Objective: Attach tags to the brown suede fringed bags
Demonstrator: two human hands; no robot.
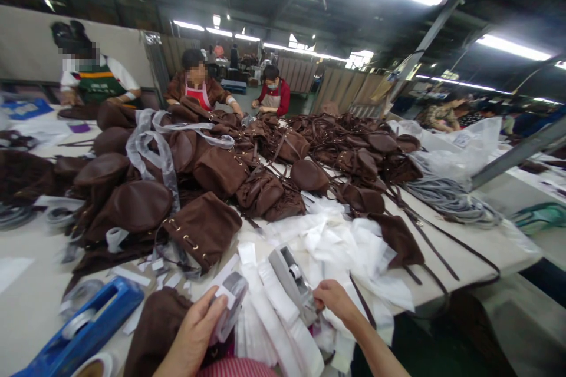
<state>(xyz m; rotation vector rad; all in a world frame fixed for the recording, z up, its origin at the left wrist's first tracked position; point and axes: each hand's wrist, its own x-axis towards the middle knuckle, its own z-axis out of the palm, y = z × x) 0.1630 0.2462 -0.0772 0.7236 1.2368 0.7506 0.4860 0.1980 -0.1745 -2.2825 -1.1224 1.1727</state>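
Observation:
My left hand [198, 324] is wrapped round a small clear plastic-wrapped bundle [230, 303] with a white label on it. Beside the cutting end of a grey tape dispenser [289, 277], my right hand [331, 299] has its fingers pressed together; whatever they pinch is too small to make out. White strips and sheets [274, 312] lie under and around the dispenser. A dark brown pouch [159, 330] lies just left of my left hand.
Brown drawstring bags [221, 171] are heaped over the table [446, 230]. A blue tape dispenser [88, 324] stands at the lower left. Grey cords [451, 194] lie at the right, before a slanted metal post. Several people work across the table.

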